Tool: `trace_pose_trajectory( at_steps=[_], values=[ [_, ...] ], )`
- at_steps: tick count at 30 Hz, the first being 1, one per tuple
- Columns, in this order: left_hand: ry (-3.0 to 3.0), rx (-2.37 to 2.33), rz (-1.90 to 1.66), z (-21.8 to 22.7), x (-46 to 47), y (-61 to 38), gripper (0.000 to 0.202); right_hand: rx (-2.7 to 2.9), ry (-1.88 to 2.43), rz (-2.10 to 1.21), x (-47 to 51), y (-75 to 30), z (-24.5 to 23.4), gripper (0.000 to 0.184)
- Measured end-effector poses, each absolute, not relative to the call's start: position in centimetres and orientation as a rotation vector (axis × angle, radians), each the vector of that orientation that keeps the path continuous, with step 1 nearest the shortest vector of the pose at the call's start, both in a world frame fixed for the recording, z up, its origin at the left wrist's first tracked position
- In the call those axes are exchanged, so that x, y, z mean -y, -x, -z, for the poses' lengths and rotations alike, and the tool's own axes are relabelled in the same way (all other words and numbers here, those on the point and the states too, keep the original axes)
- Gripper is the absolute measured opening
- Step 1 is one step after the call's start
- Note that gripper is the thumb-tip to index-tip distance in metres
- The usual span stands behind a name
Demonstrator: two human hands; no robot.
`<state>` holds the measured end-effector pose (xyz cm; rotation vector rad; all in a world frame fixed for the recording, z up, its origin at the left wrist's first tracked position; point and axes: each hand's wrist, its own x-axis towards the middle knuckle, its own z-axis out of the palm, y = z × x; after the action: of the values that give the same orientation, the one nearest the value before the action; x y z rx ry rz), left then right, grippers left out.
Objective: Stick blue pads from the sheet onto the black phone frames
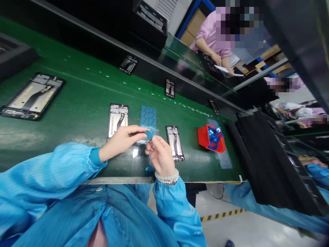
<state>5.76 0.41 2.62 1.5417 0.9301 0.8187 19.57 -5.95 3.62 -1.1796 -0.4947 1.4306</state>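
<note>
My left hand [120, 140] and my right hand [160, 154] meet over the green work surface [84, 103], both pinching a small blue sticker [149, 135] between their fingertips. Just behind them lies a sheet of blue stickers [148, 116]. A phone frame [117, 120] lies left of the sheet, beyond my left hand. Another phone frame [175, 142] lies right of my right hand. I wear blue sleeves and a bead bracelet [167, 178] on the right wrist.
A red bin [205, 137] with blue scraps stands to the right. A larger phone frame [32, 96] lies far left. More frames [128, 64] ride the far belt. A person in pink [210, 37] works across the line. Black trays [259, 151] are stacked at right.
</note>
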Motion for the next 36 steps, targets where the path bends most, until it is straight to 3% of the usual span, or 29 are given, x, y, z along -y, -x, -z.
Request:
trace_pose_trajectory(
  at_steps=[8,15,18,21,23,26,27,30,36],
  values=[
    [-1.379,-0.960,-0.788,-3.3,-0.2,-4.4,0.027,0.431,1.138,-1.398,6.6,-17.7,-3.5,0.023],
    [-1.324,-0.941,-0.800,-3.4,0.0,-3.6,0.019,0.618,1.264,-1.176,7.2,-16.1,-3.1,0.021],
    [-1.413,-0.946,-0.768,-3.3,-0.9,-2.4,0.029,0.777,1.369,-1.028,6.4,-15.8,-2.6,0.019],
    [-1.568,-1.078,-0.787,-2.8,-2.6,-0.2,0.066,1.104,1.550,-0.810,5.0,-15.3,-1.8,0.022],
    [-1.700,-1.325,-0.818,-2.3,-3.8,1.2,0.071,1.448,1.681,-0.599,4.2,-14.6,-1.0,0.037],
    [-2.016,-1.542,-0.636,-1.4,-4.7,2.1,0.056,1.830,1.852,-0.350,3.6,-13.1,0.0,0.089],
    [-2.114,-1.508,-0.572,-1.0,-4.6,2.0,0.050,1.883,1.902,-0.323,3.4,-12.6,0.2,0.097],
    [-2.157,-1.305,-0.584,-0.1,-4.0,0.9,0.045,1.896,1.996,-0.339,3.3,-11.8,0.2,0.098],
    [-1.113,-1.260,-1.063,0.0,-3.3,-1.0,0.087,1.763,1.818,-0.561,5.5,-13.5,-2.2,0.108]
  ],
)
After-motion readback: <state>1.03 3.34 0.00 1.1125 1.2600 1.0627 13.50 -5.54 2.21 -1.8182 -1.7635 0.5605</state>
